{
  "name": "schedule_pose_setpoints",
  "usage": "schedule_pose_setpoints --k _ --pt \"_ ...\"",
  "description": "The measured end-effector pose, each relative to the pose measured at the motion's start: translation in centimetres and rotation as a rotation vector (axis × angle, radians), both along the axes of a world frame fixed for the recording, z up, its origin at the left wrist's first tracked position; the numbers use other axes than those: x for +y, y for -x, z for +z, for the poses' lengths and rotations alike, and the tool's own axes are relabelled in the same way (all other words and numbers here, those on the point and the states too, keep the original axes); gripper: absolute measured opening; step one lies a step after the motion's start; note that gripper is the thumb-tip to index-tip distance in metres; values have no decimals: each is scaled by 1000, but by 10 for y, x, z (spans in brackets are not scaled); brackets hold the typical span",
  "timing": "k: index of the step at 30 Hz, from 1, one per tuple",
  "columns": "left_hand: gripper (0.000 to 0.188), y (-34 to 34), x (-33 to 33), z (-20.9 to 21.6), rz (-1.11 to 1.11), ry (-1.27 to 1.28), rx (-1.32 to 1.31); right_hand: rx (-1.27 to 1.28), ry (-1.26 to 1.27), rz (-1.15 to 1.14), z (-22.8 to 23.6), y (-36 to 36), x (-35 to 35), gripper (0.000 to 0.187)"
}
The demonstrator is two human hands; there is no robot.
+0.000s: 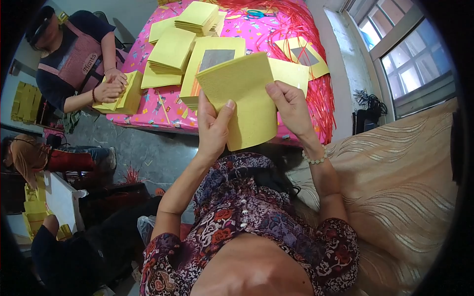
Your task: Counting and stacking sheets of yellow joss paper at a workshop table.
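Observation:
In front of my chest I hold a yellow sheet of paper (249, 98), or a thin stack of it, tilted and slightly curved. My left hand (213, 129) grips its left side, thumb across the front and fingers behind. At the right edge, my right hand (291, 109) pinches it between thumb and fingers. Just beyond the held paper, a thick yellow paper stack (191, 76) with a grey square patch (217, 58) on top lies on the pink table cover (170, 106). Folded yellow stacks (170, 52) sit left of it, more (196, 17) farther back.
Teal-handled scissors (256, 14) and loose red strips (323, 108) lie at the table's back and right. A co-worker (74, 54) presses both hands on another yellow stack (132, 93). Other people work at lower left by a white table (61, 202). A beige patterned cover (395, 172) is at my right.

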State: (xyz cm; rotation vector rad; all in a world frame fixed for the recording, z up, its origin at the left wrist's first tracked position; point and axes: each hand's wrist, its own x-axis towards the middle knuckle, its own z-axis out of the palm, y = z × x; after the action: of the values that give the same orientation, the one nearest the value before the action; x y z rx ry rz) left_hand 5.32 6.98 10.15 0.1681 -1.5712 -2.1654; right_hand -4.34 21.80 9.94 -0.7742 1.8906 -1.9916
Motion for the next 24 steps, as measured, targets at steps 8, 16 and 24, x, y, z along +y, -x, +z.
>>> schedule_pose_setpoints --k 8,16,24 --pt "51 10 -5 0 -19 -33 14 24 -56 -38 -17 4 4 34" --pt "49 30 -16 2 -101 -130 -56 -5 -59 8 -21 13 6 39" --pt "46 41 -23 2 -97 -126 -117 71 -157 -15 -32 22 10 46"
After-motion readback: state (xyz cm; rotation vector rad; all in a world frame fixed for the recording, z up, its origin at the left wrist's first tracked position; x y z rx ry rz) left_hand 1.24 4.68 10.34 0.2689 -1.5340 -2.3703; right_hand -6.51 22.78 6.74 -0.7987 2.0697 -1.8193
